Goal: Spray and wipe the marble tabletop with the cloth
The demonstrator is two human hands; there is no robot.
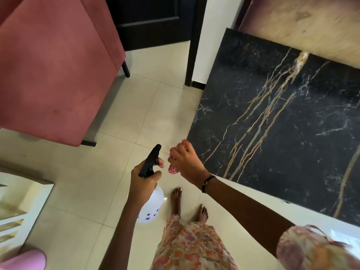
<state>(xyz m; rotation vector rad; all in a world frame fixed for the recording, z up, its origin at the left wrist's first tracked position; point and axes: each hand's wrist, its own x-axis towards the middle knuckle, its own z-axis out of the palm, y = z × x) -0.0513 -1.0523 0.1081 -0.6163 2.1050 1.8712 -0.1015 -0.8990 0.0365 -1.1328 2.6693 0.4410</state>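
The black marble tabletop (pixel 282 121) with gold and white veins fills the right side of the head view. My left hand (pixel 144 180) grips a white spray bottle (pixel 151 205) by its black trigger head, held over the floor left of the table's near corner. My right hand (pixel 187 162) is closed around a bunched pink-and-white cloth (pixel 173 168), just off the table's near-left corner and not touching the marble. The two hands are close together, a little apart.
A pink upholstered chair (pixel 54 71) with black legs stands at the left. A dark door frame (pixel 192 45) rises beyond the table's far-left corner. Cream floor tiles (pixel 109 172) lie between chair and table. My bare feet (pixel 187 205) stand below the hands. White furniture (pixel 19 207) sits at the lower left.
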